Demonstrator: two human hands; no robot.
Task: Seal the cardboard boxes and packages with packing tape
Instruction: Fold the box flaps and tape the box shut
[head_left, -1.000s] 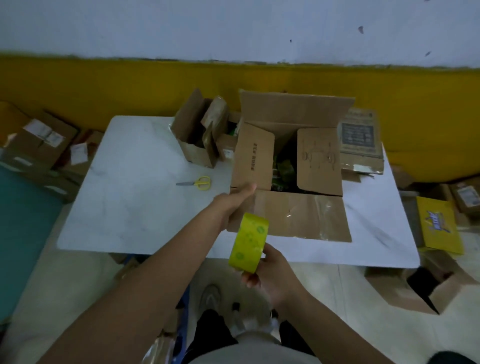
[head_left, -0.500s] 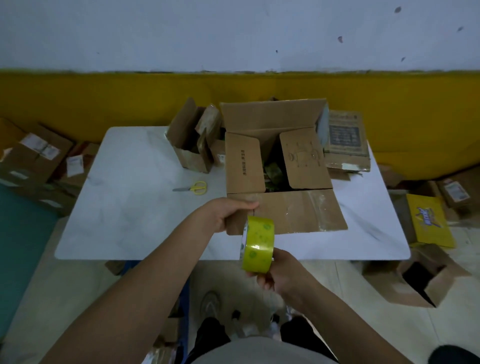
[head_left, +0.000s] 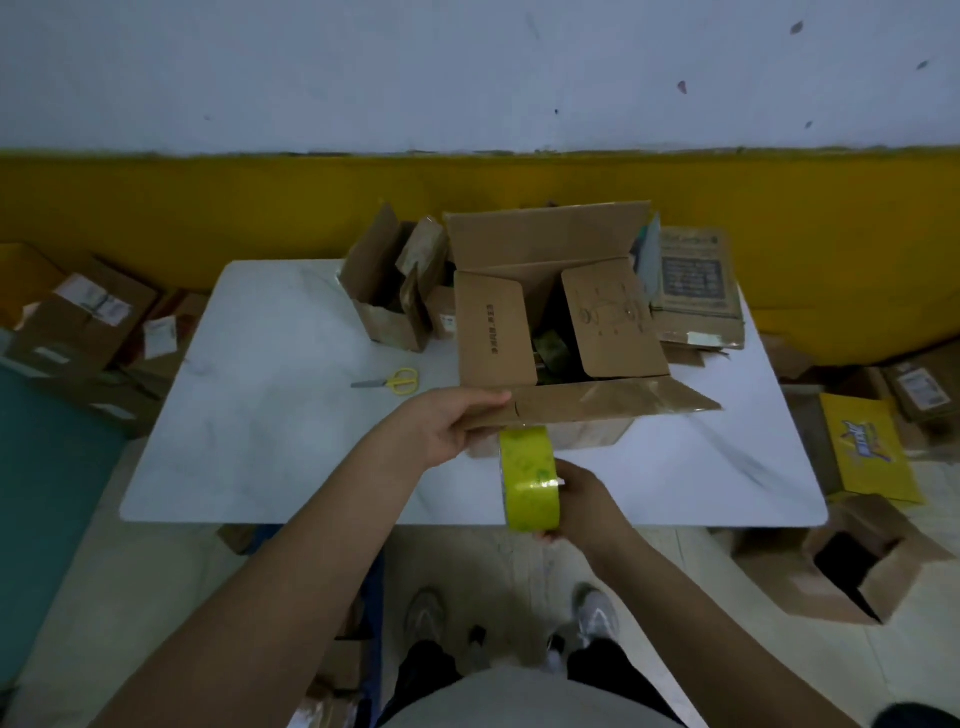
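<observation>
The left hand (head_left: 447, 426) grips the near flap (head_left: 613, 402) of the open cardboard box (head_left: 493, 332), which stands on the tabletop (head_left: 260, 415) toward its far edge. The right hand (head_left: 584, 501) curls around the tape roll (head_left: 530, 480). I judge this is the closing step; next, all flaps must fold flat.

Open box (head_left: 540, 244) on the far half of the table (head_left: 270, 441). A smaller box (head_left: 387, 325) stands just beside it at left, with scissors (head_left: 392, 381) lying before that one. Flattened cartons (head_left: 696, 291) lie at its right. The left hand (head_left: 447, 428) grips the left end of the near flap (head_left: 613, 402). The tape roll (head_left: 530, 478), held in the right hand (head_left: 584, 499), is just before that flap. Floor cartons (head_left: 78, 322) flank the table.
</observation>
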